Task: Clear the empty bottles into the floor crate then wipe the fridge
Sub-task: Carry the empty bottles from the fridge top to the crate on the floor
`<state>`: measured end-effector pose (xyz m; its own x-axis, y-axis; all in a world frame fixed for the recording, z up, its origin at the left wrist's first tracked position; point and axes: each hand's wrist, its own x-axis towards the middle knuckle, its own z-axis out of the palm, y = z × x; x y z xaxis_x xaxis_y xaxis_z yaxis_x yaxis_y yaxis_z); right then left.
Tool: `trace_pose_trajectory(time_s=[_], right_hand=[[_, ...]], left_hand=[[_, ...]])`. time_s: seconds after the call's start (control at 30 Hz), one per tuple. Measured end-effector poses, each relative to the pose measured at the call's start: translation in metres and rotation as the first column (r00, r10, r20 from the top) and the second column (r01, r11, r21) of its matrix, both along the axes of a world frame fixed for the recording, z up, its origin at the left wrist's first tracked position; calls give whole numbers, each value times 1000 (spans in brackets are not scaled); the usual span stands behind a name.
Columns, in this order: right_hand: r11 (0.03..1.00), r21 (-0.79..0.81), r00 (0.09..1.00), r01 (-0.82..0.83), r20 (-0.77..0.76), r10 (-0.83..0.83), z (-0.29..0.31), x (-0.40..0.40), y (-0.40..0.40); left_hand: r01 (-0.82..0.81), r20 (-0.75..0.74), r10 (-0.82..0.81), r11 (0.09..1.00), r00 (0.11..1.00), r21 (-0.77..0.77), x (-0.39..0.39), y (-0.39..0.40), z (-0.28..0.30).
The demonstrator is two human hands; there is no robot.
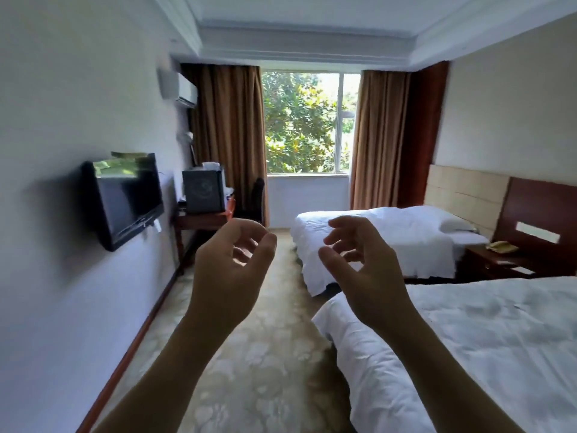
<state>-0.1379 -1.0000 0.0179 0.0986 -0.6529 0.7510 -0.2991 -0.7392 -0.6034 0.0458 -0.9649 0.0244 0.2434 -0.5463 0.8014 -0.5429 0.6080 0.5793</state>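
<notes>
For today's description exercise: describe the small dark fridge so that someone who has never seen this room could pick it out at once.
Start at the big window in the far wall and move left past the brown curtain. There a reddish wooden desk stands against the left wall, and the small dark box-shaped fridge sits on it. Unlike the black wall-mounted television nearer the camera, it stands on furniture.

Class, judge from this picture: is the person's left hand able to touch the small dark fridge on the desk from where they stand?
Probably not yet. The left hand is raised, holding nothing, while the fridge sits on the desk far down the room. The carpet between looks unobstructed.
</notes>
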Motion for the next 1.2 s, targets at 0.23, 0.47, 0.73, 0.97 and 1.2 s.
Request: trace_pose_trajectory(time_s=[0.23, 0.47, 0.73, 0.97, 1.2], right_hand=[[994, 18, 994, -112, -4, 112, -17, 95, -86], [990, 46, 991, -134, -6, 135, -20, 199, -231], [987, 70, 990, -143, 19, 142, -3, 277, -368], [985, 60, 987, -161, 26, 160, 3, 305, -464], [981, 34, 978, -192, 89, 188, -11, 316, -593]], left_hand=[[-104, -60, 106, 994, 993, 35, 92, -64, -27], [-20, -86, 20, 1000, 996, 4, 189, -206, -41], [-47, -86, 49, 998, 995, 35, 268, -352, -13], [-111, -76, 113, 993, 991, 24, 292, -449, -4], [-144, -12, 145, 988, 989, 63, 299, -564, -17]])
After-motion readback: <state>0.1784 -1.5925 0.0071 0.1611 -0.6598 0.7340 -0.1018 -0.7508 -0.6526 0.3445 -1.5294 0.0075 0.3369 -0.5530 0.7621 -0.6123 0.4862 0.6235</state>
